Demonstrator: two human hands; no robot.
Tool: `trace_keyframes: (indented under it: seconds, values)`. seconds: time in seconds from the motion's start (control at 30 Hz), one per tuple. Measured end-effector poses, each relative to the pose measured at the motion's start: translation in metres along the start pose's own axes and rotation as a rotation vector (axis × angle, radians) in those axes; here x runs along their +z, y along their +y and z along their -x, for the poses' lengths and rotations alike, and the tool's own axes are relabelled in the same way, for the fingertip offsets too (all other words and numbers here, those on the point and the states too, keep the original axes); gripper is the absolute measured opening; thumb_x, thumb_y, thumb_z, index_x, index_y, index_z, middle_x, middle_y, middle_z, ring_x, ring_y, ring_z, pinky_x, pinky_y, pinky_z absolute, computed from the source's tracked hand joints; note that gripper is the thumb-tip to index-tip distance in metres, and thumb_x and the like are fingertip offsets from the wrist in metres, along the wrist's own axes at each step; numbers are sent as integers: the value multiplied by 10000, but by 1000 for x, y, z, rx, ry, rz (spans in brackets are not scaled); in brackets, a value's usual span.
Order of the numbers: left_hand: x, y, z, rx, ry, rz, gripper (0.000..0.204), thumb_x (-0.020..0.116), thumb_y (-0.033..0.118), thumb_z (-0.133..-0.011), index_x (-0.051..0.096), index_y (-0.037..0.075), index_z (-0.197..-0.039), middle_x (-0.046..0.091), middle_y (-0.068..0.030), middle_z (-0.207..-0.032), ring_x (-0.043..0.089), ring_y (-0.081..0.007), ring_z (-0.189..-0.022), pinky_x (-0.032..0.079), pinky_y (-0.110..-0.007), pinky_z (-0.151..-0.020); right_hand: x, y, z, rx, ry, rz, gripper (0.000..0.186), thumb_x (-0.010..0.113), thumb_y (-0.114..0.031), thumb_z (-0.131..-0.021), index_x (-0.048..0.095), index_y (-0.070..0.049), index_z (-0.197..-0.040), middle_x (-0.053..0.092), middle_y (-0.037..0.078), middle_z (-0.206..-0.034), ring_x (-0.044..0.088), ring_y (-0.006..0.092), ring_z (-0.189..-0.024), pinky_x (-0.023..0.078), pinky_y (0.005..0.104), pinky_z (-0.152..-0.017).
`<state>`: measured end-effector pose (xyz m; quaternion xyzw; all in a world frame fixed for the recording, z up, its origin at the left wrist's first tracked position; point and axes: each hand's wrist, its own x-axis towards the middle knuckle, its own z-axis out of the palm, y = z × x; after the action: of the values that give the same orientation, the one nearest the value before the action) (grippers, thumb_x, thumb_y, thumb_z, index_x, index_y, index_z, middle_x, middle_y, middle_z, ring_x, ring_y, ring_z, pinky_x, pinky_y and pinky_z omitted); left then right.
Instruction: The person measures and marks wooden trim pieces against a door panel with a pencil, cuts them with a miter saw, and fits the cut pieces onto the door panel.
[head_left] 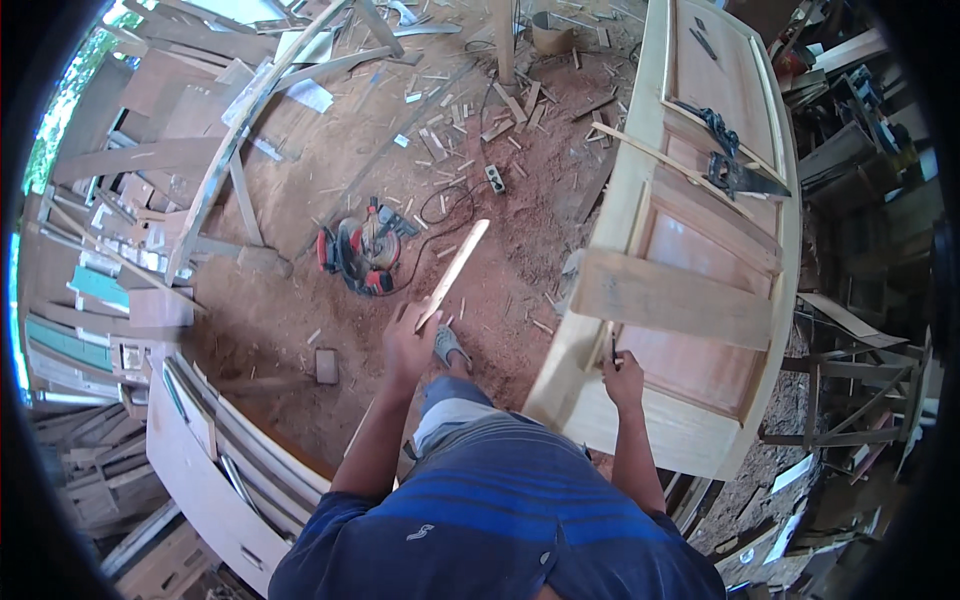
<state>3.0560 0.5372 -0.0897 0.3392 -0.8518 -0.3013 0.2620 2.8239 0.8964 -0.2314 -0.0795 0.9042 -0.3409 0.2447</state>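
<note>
Shirt [490, 515], left hand [407, 345] gripping stick [458, 270], right hand [624, 381] — dark tool [613, 347]

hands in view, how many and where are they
2: the left hand, left of centre, holds a pale wood strip; the right hand holds a thin dark object at the panelled wooden door. No others show.

Daylit, reddish earthen floor [300, 180] strewn with wood scraps [510, 103]
A wooden post [503, 45] stands at the far side; bright greenery [70, 97] shows beyond boards [140, 158] at left.
</note>
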Motion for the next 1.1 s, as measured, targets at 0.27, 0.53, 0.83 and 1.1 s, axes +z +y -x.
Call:
trace_keyframes:
  seconds: [0.27, 0.53, 0.83, 1.1]
  values:
    - [-26, -146, -147, -31, -73, -5, 176, 814, 108, -920, 707, 15, -1024, 690, -193, -935, 675, -356, -830, 529, -451, -724, 49, -60, 27, 373, 325, 297, 246, 726, -260, -907, 691, -35, -1000, 766, 229, -930, 744, 448, -905, 573, 542, -818]
    - [-30, -220, -242, -3, -79, 65, 202, 804, 38, -935, 724, -14, -1113, 652, -107, -896, 613, -205, -729, 497, -334, -644, 47, -170, 7, 231, 522, 261, 163, 734, -199, -924, 722, -46, -980, 715, 176, -848, 709, 384, -798, 546, 516, -748]
    - [12, -185, -346, 61, -97, -30, 237, 823, 117, -910, 755, 23, -1117, 701, -167, -968, 680, -368, -883, 549, -461, -789, 9, -215, -253, 122, 450, 342, 344, 756, -239, -923, 703, -68, -1217, 756, 259, -1041, 730, 454, -1008, 578, 544, -873]
    - [1, -172, -435, -126, 92, -182, 235, 833, 124, -887, 770, 83, -1109, 701, -128, -946, 712, -347, -884, 568, -450, -753, 7, -145, -344, 249, 613, 451, 528, 848, -284, -840, 667, 8, -1240, 653, 274, -1319, 579, 481, -1289, 454, 577, -1085]
